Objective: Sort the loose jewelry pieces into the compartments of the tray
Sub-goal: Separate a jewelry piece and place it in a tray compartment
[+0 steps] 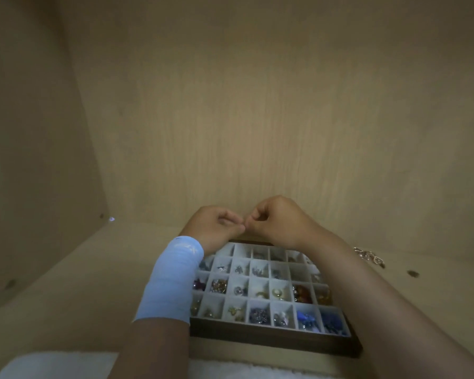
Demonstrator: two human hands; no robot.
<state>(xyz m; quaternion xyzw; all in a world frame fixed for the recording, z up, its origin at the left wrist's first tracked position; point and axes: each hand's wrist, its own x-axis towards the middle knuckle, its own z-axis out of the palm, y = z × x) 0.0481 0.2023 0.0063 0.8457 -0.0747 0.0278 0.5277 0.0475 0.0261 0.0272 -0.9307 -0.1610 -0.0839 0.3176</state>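
1. A white cloth point(66, 365) lies at the near edge, below the forearms
2. The dark wooden tray point(271, 341) sits on the shelf point(93, 283) between both forearms; most of its pale compartments hold jewelry pieces point(307, 320)
3. A light blue sleeve point(173, 280) wraps the left wrist, overlapping the tray's left edge
4. Over the tray's far rim the left hand point(216, 228) and right hand point(277, 222) meet, fingers curled in tight and tips touching; I cannot tell whether they pinch anything
5. A loose chain point(370, 257) lies on the shelf right of the tray, beyond the right forearm
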